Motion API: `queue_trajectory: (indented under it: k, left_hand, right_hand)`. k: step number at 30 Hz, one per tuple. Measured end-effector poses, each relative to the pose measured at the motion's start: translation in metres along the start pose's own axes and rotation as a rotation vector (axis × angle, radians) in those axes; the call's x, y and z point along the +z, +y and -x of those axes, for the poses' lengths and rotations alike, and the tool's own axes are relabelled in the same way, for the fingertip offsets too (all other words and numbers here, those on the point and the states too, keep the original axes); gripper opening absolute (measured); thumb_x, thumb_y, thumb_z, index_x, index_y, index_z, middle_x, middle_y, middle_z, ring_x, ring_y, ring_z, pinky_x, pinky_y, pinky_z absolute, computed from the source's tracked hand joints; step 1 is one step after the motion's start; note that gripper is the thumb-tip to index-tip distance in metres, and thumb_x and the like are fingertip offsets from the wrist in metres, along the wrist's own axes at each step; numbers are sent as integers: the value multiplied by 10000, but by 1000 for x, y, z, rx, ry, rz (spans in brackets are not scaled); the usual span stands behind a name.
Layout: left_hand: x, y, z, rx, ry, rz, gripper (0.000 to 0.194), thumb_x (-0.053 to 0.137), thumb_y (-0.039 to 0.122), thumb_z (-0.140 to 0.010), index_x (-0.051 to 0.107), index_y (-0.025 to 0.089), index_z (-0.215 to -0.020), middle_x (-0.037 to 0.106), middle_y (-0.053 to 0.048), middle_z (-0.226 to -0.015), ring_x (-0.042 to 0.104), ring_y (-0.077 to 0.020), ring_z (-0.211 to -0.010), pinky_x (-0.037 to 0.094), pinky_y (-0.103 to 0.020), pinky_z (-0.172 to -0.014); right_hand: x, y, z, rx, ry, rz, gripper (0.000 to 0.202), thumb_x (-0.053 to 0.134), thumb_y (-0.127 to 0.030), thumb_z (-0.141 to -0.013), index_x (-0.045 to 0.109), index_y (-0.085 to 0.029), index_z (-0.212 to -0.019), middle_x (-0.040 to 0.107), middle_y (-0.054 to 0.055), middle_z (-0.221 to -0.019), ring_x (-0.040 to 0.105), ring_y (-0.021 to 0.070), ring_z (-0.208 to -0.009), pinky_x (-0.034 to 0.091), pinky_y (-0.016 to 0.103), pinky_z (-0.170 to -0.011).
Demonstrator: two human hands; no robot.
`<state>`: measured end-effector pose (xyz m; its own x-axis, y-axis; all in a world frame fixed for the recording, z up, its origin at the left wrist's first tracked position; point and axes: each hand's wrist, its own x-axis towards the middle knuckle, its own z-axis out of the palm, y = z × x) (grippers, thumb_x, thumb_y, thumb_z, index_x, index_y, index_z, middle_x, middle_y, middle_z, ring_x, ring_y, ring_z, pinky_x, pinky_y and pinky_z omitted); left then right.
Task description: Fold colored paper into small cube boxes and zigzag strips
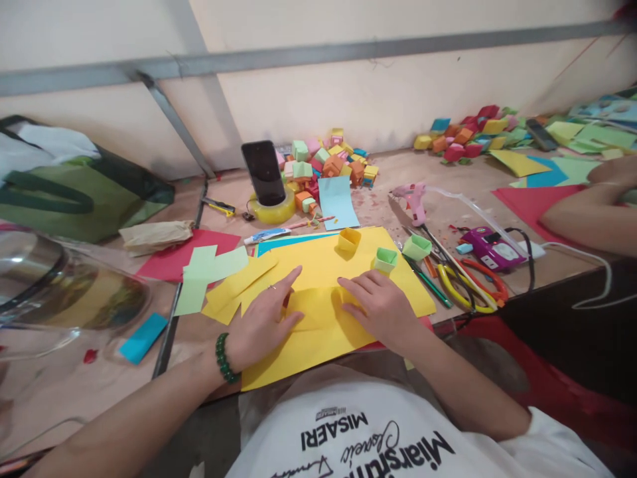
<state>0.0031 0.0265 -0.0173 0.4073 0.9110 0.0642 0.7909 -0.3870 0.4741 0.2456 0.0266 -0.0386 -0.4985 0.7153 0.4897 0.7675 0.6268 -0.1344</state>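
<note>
A small piece of yellow paper (313,309) is bent up between my two hands, above a larger yellow sheet (308,265) of the same colour. My left hand (263,322) grips its left end, index finger stretched out and thumb in front; the other fingers are partly hidden. At the right end, the fingers and thumb of my right hand (381,305) are closed on the same piece. Just beyond my right hand stand a small folded green paper box (385,259) and a yellow one (350,239). Another green box (417,247) lies to their right.
Yellow strips (233,292) and green paper pieces (196,282) lie left. Behind are a phone (263,171) on a tape roll (273,206) and piled paper boxes (328,162). A glue gun (415,199) and scissors (460,289) lie right, near another person's arm (592,216).
</note>
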Motion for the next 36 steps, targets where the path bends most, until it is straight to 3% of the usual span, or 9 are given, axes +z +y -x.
queue_trajectory:
  k: [3, 6, 10, 12, 18, 22, 28, 32, 36]
  left_hand:
    - [-6, 11, 10, 132, 124, -13, 556, 490, 183, -859, 347, 225, -1395, 611, 19, -771, 590, -128, -690, 484, -259, -677]
    - [-14, 29, 20, 363, 259, -196, 494, 462, 132, -859, 402, 173, -1348, 639, -13, -757, 579, -145, -666, 467, -279, -648]
    - [-22, 50, 29, 679, 346, -322, 475, 415, 41, -849, 408, 87, -1321, 650, -23, -706, 564, -146, -605, 423, -286, -578]
    - [-23, 52, 31, 737, 361, -327, 418, 432, 44, -847, 458, 96, -1262, 681, -38, -763, 605, -155, -680, 438, -306, -637]
    - [-20, 25, 31, 659, 286, -493, 306, 406, 41, -880, 592, 178, -1080, 726, -23, -996, 628, -186, -970, 369, -392, -960]
    - [-12, 14, 31, 726, 284, -596, 229, 439, 69, -890, 627, 153, -992, 720, -38, -903, 635, -179, -873, 399, -377, -919]
    - [-6, 25, 30, 797, 219, -537, 185, 468, 101, -883, 629, 145, -962, 712, -41, -834, 631, -174, -807, 457, -361, -852]
    - [-11, 15, 26, 666, 105, -335, 289, 465, 112, -862, 600, 186, -1107, 718, -59, -989, 635, -186, -929, 482, -345, -848]
    - [-7, -9, 19, 467, -47, -145, 536, 425, 3, -769, 552, 223, -1241, 706, -60, -1040, 629, -193, -965, 508, -320, -814]
  right_hand:
    - [-11, -4, -3, -42, 118, -50, 286, 529, -152, -885, 573, -106, -1163, 688, 101, -912, 580, 224, -864, 518, 360, -760]
    - [-23, -15, -7, -149, 203, -101, 287, 522, -172, -898, 552, -135, -1181, 677, 115, -1047, 580, 214, -968, 507, 362, -835]
    - [-28, -25, -5, -242, 270, -196, 171, 504, -118, -895, 596, -153, -1035, 693, 49, -791, 588, 160, -756, 508, 295, -678]
    - [-27, -25, -2, -275, 282, -248, 142, 483, -103, -894, 610, -156, -927, 688, 47, -753, 589, 155, -749, 514, 288, -669]
    - [-22, -16, 7, -312, 324, -310, 141, 498, -70, -870, 588, -161, -813, 728, 68, -864, 629, 170, -823, 574, 310, -723]
    - [-16, -19, 12, -251, 222, -272, 193, 444, -29, -850, 591, -154, -844, 727, 89, -937, 638, 186, -887, 589, 345, -758]
    - [-6, -25, 27, -221, 31, -263, 216, 457, -51, -820, 626, -128, -930, 704, 115, -1008, 629, 221, -910, 581, 386, -764]
    - [-3, -19, 35, -162, -5, -344, 308, 422, 14, -753, 625, -143, -924, 707, 109, -1003, 642, 210, -934, 578, 379, -793]
    - [-5, -14, 37, -91, -56, -471, 224, 540, -70, -765, 605, -161, -959, 709, 108, -1008, 653, 218, -977, 573, 374, -816]
